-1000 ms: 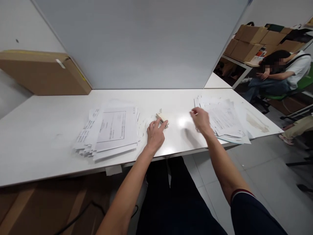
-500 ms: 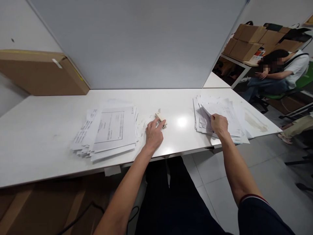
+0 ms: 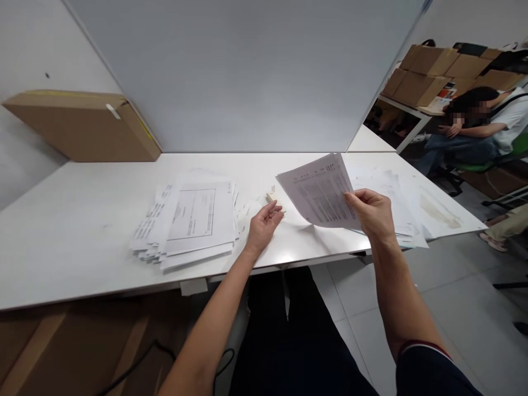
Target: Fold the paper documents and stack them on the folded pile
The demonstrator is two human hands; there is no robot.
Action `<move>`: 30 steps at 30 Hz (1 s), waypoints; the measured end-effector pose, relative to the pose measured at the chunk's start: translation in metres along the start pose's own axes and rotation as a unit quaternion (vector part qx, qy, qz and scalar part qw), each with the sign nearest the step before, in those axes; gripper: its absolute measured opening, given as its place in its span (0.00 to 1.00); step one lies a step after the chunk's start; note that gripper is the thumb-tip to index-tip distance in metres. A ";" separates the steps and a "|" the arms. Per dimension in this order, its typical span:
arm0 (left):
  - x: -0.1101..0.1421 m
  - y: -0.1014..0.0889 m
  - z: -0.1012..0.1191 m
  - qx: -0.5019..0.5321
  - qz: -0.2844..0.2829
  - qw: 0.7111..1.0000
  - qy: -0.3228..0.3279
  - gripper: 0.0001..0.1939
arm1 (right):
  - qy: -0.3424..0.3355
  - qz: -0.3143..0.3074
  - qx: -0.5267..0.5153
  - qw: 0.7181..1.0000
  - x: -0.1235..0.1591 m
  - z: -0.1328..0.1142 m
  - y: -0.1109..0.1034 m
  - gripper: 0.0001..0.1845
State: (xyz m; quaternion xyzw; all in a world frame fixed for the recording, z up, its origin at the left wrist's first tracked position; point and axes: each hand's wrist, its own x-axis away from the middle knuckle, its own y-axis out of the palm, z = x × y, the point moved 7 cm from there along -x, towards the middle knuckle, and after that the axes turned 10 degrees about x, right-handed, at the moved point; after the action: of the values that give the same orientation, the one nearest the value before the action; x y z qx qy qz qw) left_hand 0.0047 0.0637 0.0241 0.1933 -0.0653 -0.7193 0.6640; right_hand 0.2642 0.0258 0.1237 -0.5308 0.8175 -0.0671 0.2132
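The right hand (image 3: 376, 215), at right of center, now pinches the printed paper (image 3: 319, 192) between thumb and fingers, lifted off the right pile (image 3: 406, 220); the paper slants leftward from the grip. The left hand (image 3: 263, 225), palm now turned partly up, is half open and holds nothing; the small stapler (image 3: 270, 196) lies just beyond its fingertips, contact unclear. The table's (image 3: 82, 236) near edge runs below both hands. Bare tabletop separates the left pile (image 3: 198, 212) from the right one, backed by a gray panel (image 3: 247, 77).
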 end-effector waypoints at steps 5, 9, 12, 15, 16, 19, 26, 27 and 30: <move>-0.001 0.005 0.001 0.048 -0.046 0.997 -0.032 0.26 | -0.002 -0.032 -0.043 0.999 0.011 -0.008 0.008 0.16; -0.001 -0.001 0.003 0.009 -0.032 0.999 -0.013 0.15 | -0.006 -0.036 -0.018 0.999 0.018 -0.004 0.023 0.19; -0.003 -0.013 0.000 0.008 0.028 1.000 0.002 0.17 | 0.010 -0.066 -0.028 0.997 0.021 0.002 0.038 0.21; -0.005 -0.020 -0.003 0.028 0.064 0.997 0.015 0.19 | 0.023 -0.072 -0.033 0.997 0.021 0.006 0.041 0.21; -0.006 -0.022 -0.004 0.034 0.074 0.996 0.019 0.18 | 0.018 -0.059 -0.029 0.998 0.020 0.006 0.038 0.21; -0.007 -0.027 -0.005 0.063 0.100 0.993 0.025 0.18 | -0.035 0.041 0.022 0.998 0.015 0.000 0.013 0.17; -0.009 -0.029 -0.008 0.132 0.114 0.985 0.000 0.16 | -0.178 0.413 0.192 0.872 0.037 -0.053 -0.069 0.14; -0.009 -0.029 -0.008 0.131 0.119 0.984 -0.003 0.16 | -0.192 0.444 0.153 0.862 0.042 -0.058 -0.076 0.13; -0.009 -0.028 -0.007 0.130 0.121 0.984 -0.008 0.15 | -0.210 0.386 0.047 0.897 0.038 -0.063 -0.077 0.15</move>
State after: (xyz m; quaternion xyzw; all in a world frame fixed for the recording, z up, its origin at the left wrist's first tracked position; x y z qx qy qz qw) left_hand -0.0188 0.0763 0.0096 0.2628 -0.1866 -0.6203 0.7151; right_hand 0.2896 -0.0480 0.1956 -0.1651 0.8900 0.0953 0.4142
